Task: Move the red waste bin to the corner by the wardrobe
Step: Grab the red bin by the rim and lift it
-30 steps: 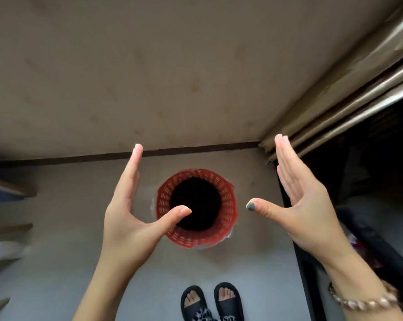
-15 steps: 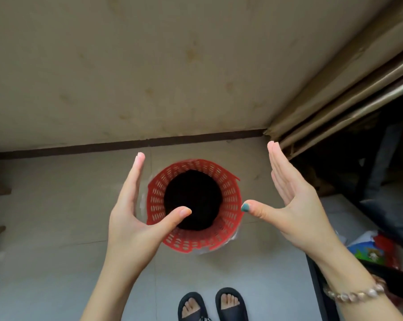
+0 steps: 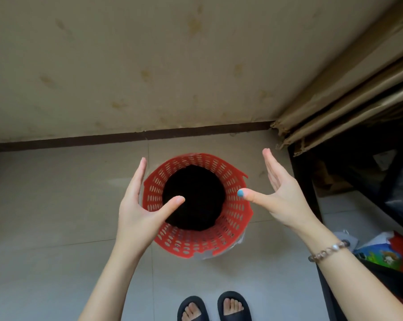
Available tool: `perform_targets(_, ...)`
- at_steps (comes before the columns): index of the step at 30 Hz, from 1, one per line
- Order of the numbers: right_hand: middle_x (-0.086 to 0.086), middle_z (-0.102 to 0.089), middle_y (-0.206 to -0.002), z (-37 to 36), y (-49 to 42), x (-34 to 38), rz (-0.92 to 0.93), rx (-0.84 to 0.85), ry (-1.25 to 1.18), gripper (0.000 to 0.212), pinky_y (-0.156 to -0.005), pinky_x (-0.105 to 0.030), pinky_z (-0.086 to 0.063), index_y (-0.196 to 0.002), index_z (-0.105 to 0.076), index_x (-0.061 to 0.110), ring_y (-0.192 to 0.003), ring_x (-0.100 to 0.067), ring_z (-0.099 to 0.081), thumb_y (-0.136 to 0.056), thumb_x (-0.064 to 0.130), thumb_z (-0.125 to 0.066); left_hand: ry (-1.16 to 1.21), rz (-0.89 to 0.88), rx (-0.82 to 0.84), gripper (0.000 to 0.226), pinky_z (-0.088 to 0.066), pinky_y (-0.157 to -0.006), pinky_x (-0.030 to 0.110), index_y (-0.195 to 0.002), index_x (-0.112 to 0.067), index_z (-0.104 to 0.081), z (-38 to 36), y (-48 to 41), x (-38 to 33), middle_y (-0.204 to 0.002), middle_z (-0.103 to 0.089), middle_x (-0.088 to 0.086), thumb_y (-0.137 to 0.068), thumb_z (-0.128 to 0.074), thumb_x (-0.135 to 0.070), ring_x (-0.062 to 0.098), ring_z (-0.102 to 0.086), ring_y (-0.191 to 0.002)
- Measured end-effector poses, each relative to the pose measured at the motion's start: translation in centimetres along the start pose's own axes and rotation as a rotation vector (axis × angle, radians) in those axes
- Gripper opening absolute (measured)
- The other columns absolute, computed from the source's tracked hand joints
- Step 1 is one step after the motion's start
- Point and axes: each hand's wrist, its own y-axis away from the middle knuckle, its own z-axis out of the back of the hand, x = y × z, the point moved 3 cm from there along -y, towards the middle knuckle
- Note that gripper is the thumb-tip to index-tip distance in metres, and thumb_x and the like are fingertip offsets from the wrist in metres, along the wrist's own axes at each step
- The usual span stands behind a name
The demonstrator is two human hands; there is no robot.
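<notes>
The red waste bin (image 3: 233, 218) is a perforated plastic basket with a dark inside, standing upright on the grey tiled floor below me, a short way from the wall. My left hand (image 3: 138, 212) hangs open above the bin's left rim, thumb stretched over the dark opening. My right hand (image 3: 281, 195) is open above the right rim, thumb with a blue nail pointing inward. Neither hand grips the bin. At the right stands the dark wardrobe (image 3: 358, 158), open towards me.
A beige wall with a dark skirting strip (image 3: 126, 137) runs behind the bin. Cardboard sheets (image 3: 348, 105) lean in the right corner. Colourful bags (image 3: 385, 251) lie at the wardrobe's foot. My feet in black slippers (image 3: 214, 306) stand just behind the bin.
The view has drawn closer to the bin, which now looks larger and lower in frame. Both open hands have come down to either side of its rim.
</notes>
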Motion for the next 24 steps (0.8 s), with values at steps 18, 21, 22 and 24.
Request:
perform_targets(18, -0.011, -0.033, -0.160, -3.2, -6.4, -13.7, -0.432, 0.017, 0.085, 0.139, -0.104, -0.048, -0.051, -0.158, -0.005, 0.024, -0.131, -0.031, -0.055, -0.052, 0.044, -0.092, -0.183, 0.323, 0.055, 0.115, -0.030, -0.117, 0.049, -0.156, -0.021, -0.017, -3.0, -2.6, 13.3, -0.162, -0.024, -0.003, -0.066, -0.086, -0.041, 0.021, -0.026, -0.149)
perform_targets(21, -0.010, -0.033, -0.160, -3.5, -6.9, -14.7, -0.450, 0.032, 0.088, 0.136, -0.101, -0.049, -0.052, -0.158, -0.004, 0.022, -0.131, -0.031, -0.056, -0.056, 0.040, -0.093, -0.197, 0.393, 0.076, 0.119, -0.027, -0.119, 0.050, -0.157, -0.016, -0.012, -3.2, -3.1, 15.1, -0.165, -0.015, 0.004, -0.067, -0.085, -0.041, 0.024, -0.018, -0.152)
perform_targets(22, -0.010, -0.035, -0.160, -3.7, -7.0, -15.1, -0.457, 0.043, 0.092, 0.135, -0.101, -0.048, -0.052, -0.158, -0.004, 0.022, -0.130, -0.031, -0.056, -0.058, 0.038, -0.092, -0.191, 0.409, 0.088, 0.117, -0.029, -0.117, 0.051, -0.156, -0.015, -0.014, -3.3, -3.3, 15.5, -0.164, -0.018, 0.006, -0.067, -0.085, -0.040, 0.027, -0.023, -0.150)
perform_targets(24, -0.010, -0.041, -0.156, -3.9, -7.3, -15.6, -0.477, 0.073, 0.109, 0.129, -0.095, -0.039, -0.056, -0.159, -0.003, 0.021, -0.124, -0.029, -0.061, -0.064, 0.034, -0.091, -0.175, 0.434, 0.105, 0.108, -0.035, -0.113, 0.054, -0.153, -0.015, -0.021, -3.7, -3.7, 15.9, -0.158, -0.031, 0.012, -0.069, -0.085, -0.037, 0.032, -0.035, -0.144)
